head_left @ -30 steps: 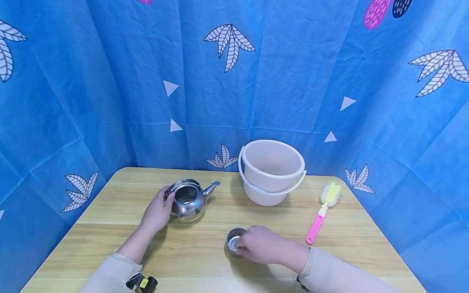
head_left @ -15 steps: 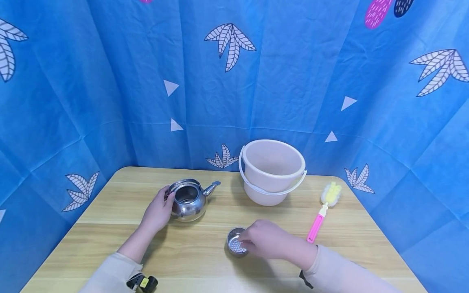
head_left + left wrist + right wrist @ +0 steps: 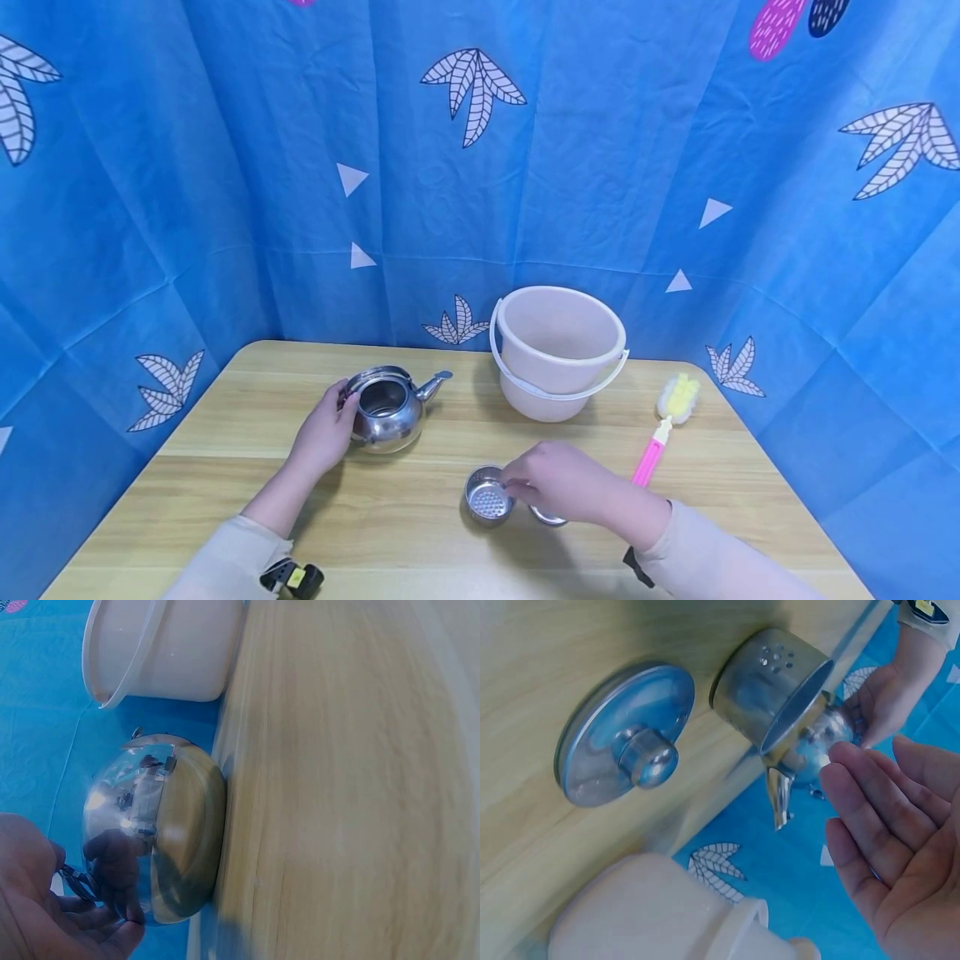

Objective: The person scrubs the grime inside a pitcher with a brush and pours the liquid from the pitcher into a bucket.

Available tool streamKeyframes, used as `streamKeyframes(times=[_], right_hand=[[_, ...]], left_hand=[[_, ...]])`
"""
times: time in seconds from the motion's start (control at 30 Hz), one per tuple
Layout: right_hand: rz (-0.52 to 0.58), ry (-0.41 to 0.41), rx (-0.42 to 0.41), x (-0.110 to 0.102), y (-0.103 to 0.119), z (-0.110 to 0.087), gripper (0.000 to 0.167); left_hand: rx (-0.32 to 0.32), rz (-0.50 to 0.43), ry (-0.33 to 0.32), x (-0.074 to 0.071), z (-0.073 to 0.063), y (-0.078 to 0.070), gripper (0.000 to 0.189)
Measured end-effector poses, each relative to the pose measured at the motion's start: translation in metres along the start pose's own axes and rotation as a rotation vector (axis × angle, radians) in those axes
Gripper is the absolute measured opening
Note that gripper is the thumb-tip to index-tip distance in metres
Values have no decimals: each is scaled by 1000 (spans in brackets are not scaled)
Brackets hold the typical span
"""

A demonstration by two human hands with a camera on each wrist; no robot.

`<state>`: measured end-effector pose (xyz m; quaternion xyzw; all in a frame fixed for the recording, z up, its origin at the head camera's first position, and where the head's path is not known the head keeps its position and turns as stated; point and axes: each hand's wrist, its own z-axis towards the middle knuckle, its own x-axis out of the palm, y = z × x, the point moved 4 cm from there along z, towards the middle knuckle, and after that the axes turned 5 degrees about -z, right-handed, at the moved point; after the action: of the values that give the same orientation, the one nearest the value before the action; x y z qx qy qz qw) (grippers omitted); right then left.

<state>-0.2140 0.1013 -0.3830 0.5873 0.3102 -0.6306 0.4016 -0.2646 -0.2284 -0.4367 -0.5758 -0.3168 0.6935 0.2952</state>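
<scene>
My left hand grips the handle side of a lidless steel teapot, whose spout points right. In the left wrist view, fingers curl at the handle beside the teapot's shiny round body. A small steel strainer cup with a perforated bottom stands upright on the table, nearer the front. My right hand hovers just right of it, with relaxed fingers holding nothing; the right wrist view shows them apart from the strainer cup. Partly hidden beneath that hand is a round steel lid, knob up in the right wrist view.
A white bucket with its handle hanging forward stands at the back of the wooden table. To its right lies a sponge brush with a pink handle, partly behind the right hand. Blue patterned curtain encloses the table's back and sides.
My right hand has drawn its fingers out of the strainer cup and shifted up and right, uncovering the perforated bottom and part of the lid. The left hand and teapot stay put.
</scene>
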Motion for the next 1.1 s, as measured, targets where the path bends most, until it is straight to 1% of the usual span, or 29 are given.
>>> streamKeyframes(times=[0.03, 0.13, 0.3, 0.47, 0.57, 0.73, 0.83, 1.1], right_hand=[[-3, -4, 5, -1, -1, -1, 15], [-7, -6, 14, -6, -3, -5, 20], [-21, -14, 24, -13, -9, -10, 33], [-4, -26, 62, -21, -15, -15, 33], [3, -36, 82, -27, -18, -17, 30], [4, -41, 127, -36, -23, -23, 4], [-2, -49, 158, -41, -27, -28, 12], [-3, -79, 216, -51, -40, -38, 4]], left_hand=[[2, 0, 0, 0, 0, 0, 60], [7, 0, -5, 0, 1, 1, 60], [12, 2, -10, 2, 1, 3, 61], [12, -3, -9, 2, 2, 4, 61], [9, -2, -7, 2, 2, 3, 62], [3, 2, -5, 1, 2, 3, 62], [0, 1, -6, 1, 1, 2, 61], [0, -4, -8, 1, 1, 1, 60]])
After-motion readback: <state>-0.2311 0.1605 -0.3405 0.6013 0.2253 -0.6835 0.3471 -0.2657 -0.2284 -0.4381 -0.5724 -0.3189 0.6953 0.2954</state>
